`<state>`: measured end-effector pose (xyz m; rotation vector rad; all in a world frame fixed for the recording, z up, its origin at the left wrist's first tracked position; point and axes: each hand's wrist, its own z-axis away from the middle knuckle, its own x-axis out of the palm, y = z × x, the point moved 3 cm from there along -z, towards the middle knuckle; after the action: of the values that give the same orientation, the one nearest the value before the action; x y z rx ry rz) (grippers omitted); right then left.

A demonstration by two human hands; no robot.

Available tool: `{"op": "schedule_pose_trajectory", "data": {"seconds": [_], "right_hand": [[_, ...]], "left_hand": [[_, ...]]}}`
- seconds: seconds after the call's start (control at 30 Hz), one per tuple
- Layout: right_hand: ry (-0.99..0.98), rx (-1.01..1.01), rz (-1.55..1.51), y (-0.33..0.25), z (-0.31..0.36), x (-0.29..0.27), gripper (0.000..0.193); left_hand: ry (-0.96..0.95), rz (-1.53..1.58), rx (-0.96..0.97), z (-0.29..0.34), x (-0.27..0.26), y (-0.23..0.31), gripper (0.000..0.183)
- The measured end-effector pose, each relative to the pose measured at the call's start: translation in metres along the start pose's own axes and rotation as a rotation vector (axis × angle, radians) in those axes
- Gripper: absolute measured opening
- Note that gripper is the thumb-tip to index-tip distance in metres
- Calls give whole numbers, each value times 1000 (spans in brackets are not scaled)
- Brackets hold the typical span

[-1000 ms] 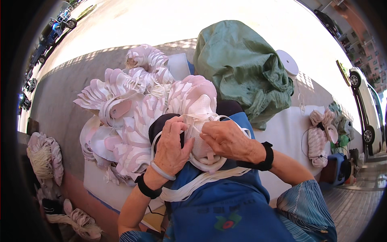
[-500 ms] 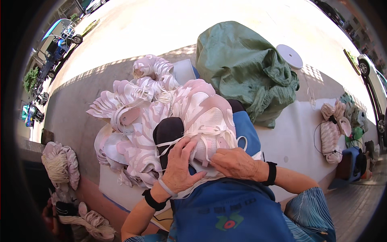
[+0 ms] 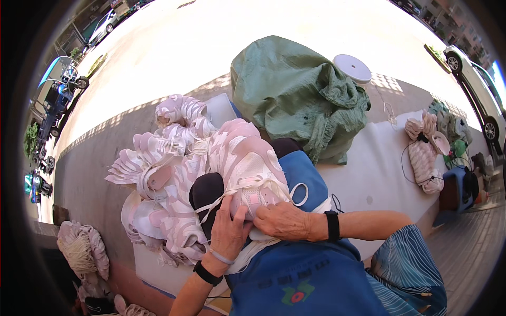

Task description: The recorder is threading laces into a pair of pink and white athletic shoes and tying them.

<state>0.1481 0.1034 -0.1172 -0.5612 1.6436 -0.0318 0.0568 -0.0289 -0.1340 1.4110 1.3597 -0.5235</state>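
A pink-and-white shoe upper lies in front of me, toe pointing away, with a white shoelace threaded across it. My left hand grips the near left edge of its opening, thumb and fingers closed on the fabric. At the near right edge, my right hand has curled fingers pinching the upper; their tips are partly hidden. A loop of lace stands out above the right hand. Beneath the upper are a blue padded form and a black rounded pad. A blue apron covers my lap.
More pink-and-white uppers are heaped on the left. Behind stands a large green sack beside a white round disc. Bundled uppers lie far right on the white sheet, another bundle at lower left.
The view has shifted, so the scene sits differently. My left thumb has come in from its spread position to the upper's edge, and both hands are closer together.
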Motion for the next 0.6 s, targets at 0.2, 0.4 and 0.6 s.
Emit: {"op": "schedule_pose_trajectory", "data": {"seconds": [0.2,0.4,0.6], "right_hand": [[-21,-37,20,25,-32,-15,17],[71,28,-103,43,-22,-1,18],[158,115,-358,46,-14,-19,18]], "left_hand": [[83,40,-156,-9,-2,2,57],[-9,-20,-126,-28,15,-9,40],[-245,103,-275,-30,-3,-2,52]]}}
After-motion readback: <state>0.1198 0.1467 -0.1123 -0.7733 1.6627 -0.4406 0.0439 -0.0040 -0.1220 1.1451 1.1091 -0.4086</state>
